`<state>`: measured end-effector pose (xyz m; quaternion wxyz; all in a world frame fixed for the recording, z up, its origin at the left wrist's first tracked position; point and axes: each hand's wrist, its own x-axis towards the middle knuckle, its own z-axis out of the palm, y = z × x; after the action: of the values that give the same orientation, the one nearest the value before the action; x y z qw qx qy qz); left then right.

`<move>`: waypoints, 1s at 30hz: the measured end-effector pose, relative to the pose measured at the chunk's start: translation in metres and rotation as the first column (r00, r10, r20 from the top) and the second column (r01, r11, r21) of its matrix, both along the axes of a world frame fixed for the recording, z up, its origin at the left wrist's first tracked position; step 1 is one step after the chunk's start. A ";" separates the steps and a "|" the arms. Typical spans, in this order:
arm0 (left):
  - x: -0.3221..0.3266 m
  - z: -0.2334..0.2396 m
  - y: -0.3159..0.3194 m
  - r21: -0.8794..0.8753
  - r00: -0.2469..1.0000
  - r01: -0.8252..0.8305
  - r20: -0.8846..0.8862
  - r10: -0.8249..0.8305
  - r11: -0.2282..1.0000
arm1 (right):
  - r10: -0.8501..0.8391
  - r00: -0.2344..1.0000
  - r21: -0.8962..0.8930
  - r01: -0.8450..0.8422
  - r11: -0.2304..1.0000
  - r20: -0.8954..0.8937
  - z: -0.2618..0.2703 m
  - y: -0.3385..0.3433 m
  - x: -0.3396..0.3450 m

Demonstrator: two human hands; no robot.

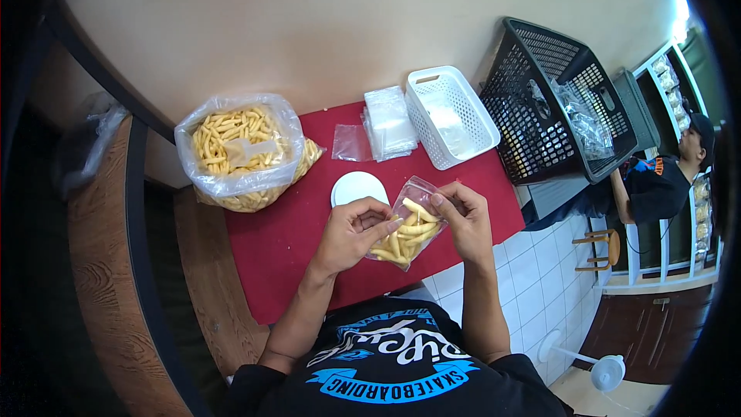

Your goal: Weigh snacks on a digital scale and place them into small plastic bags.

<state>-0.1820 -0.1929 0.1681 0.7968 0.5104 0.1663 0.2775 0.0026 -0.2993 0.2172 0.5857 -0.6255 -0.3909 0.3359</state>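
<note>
Between my two hands is a small clear plastic bag (412, 230) with pale yellow stick snacks inside. My left hand (354, 236) pinches its left side between thumb and fingers, and my right hand (465, 220) pinches the upper right part near the top edge. Just behind my left hand lies a round white object (359, 188), partly covered by it. A large open plastic bag (188, 171) full of the same snacks (243, 133) stands on the left, with a translucent scoop (250, 152) resting on them. Flat empty clear bags (391, 121) lie stacked beyond the round object.
The table has a red cover (289, 249). A white perforated basket (425, 142) holding clear bags stands beside the stack. Right of it is a large black plastic crate (524, 104) with filled packets. Another person (660, 191) is farther right, near white shelves and a wooden stool (611, 249).
</note>
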 end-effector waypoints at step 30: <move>0.206 -0.039 -0.059 0.255 0.820 -0.373 -0.360 0.445 0.892 | 0.375 0.321 -0.434 0.134 0.891 0.870 0.096 0.002 0.511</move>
<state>0.0242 -0.2522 0.1288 0.6179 0.5764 0.4104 0.3428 0.5140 -0.2977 0.3129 0.0689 -0.7823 -0.6183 0.0329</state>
